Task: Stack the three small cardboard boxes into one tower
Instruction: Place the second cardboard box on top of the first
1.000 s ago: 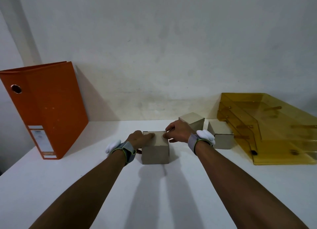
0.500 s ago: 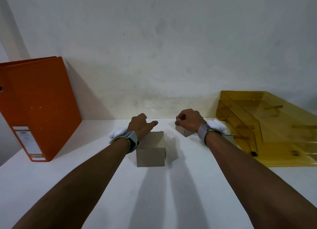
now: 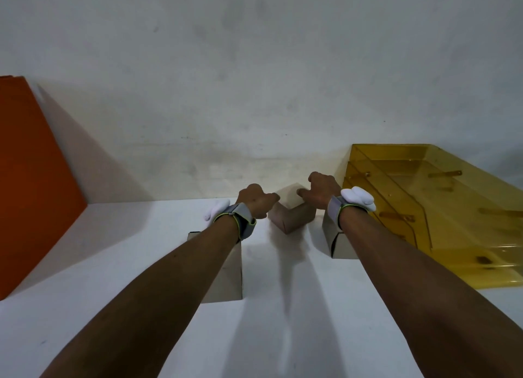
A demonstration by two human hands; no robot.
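White and smooth, the counter (image 3: 85, 278) fills the lower half of the frame and meets a pale, faintly stained wall (image 3: 254, 80) behind it. Both forearms reach in from the bottom edge toward the centre, each wrist wrapped in a grey fabric band with a soft white pad on it. The left hand (image 3: 254, 201) is curled, its fingers (image 3: 271, 199) bent in close together and touching the left side of the middle box (image 3: 291, 218), a small brown cardboard cube turned corner-on to the camera near the wall. The right hand (image 3: 321, 192) is bent over the same box from the right, thumb pointing left along its top edge; the other fingers fold down behind the box, so both hands seem to clasp it between them, though whether it is lifted off the counter or resting on it cannot be told. A second cardboard box (image 3: 229, 276), plain and matte with sharp edges, sits on the counter in the lower centre, mostly hidden under the left forearm. The third box (image 3: 336, 244) lies right of centre, partly behind the right wrist, with a dark gap showing at one flap. At the right of the frame a translucent amber plastic tray (image 3: 424, 208) with stacked tiers sits just beside that third box. At the left edge a flat orange folder (image 3: 31, 179) stands upright on the counter.
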